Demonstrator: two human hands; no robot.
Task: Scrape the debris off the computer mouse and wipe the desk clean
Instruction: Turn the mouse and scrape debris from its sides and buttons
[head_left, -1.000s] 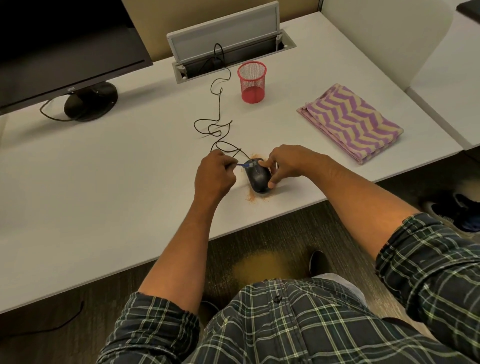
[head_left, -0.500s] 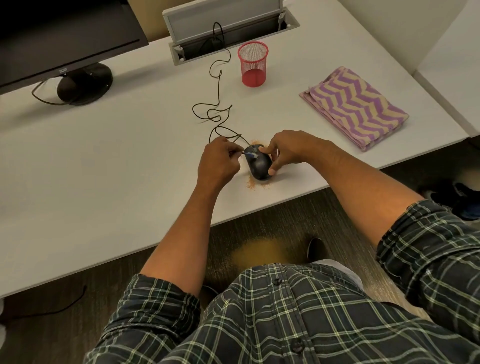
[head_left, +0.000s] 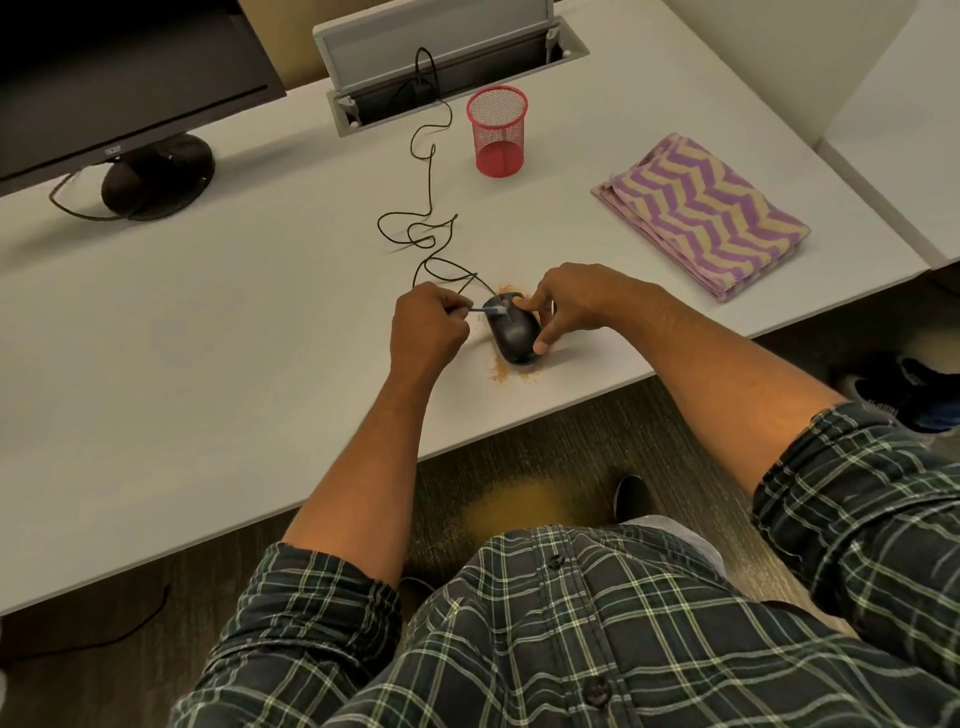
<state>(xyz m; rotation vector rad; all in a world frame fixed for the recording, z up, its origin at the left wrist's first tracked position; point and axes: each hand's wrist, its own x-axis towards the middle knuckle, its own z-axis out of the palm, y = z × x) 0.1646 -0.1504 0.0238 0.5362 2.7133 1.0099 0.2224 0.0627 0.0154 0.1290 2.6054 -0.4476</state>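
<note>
A black computer mouse is set on the white desk, close to the near edge and roughly in the middle of the view. It is steadied by the right hand, whose curled fingers are pressed against the far and right side of the shell while the thumb is laid along the near right flank. A thin blue tool (its exact kind cannot be made out) is pinched in the curled fingers of the left hand, and its tip is laid on the front left part of the mouse.

Fine tan debris is scattered on the desk just in front of the mouse, and a smaller patch is seen just behind it, by the front end. The mouse's dark cable is looped loosely across the desk and is led back into an open cable hatch at the rear.

A red mesh cup is stood upright near the hatch, well apart from the mouse. A folded cloth with purple and cream zigzags is laid flat to the right, also well apart. At the far left, a dark monitor is carried on a round black stand. Plaid sleeves are rolled up above both forearms.
</note>
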